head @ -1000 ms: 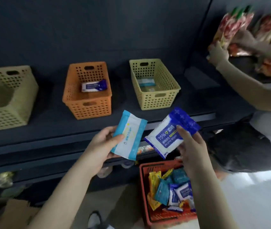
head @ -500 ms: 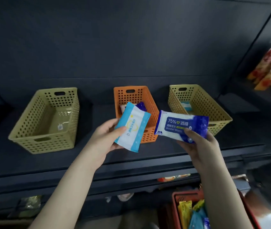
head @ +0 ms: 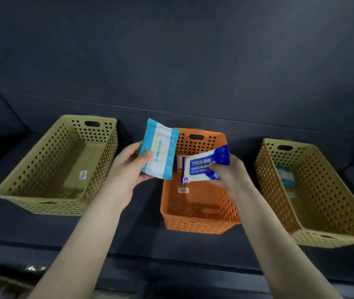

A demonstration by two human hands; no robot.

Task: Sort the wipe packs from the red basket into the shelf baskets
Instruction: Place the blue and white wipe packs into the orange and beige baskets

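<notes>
Light blue wipe pack (head: pixel 160 152), heading: its long axis runs nearly 12 to 6 o'clock, the top edge leaning a little toward 1, printed face toward me.
Light blue wipe pack, look: a flat pouch with a white centre panel, light blue bands down both long sides and a yellow ring emblem in the middle.
Light blue wipe pack, place: in the air in front of the orange basket's (head: pixel 195 214) far left corner, at 9 o'clock of the other pack.
My left hand (head: pixel 128 167): curled round the light blue pack's lower left edge, thumb across the front, fingers behind.
Alcohol wipes pack (head: pixel 204 167), heading: long axis from 8 to 2 o'clock, the 2 o'clock end raised.
Alcohol wipes pack, look: white with a dark blue label reading "75%" and "Alcohol Wipes", and a dark blue starred end.
Alcohol wipes pack, place: over the far half of the orange basket, inside its rim line.
My right hand (head: pixel 230 171): pinches the alcohol pack at its 4 o'clock corner, thumb on the front.
Gap between packs: near each other; I cannot tell whether they touch.
Orange basket, inside: another white pack (head: pixel 179 162), mostly hidden behind the two I hold.
Yellow baskets: one (head: pixel 59 169) at 9 o'clock of the orange one, another (head: pixel 314 190) at 3 o'clock, all on the dark shelf (head: pixel 128 234).
3 o'clock basket, inside: a teal-and-white pack (head: pixel 285 175) lying flat.
</notes>
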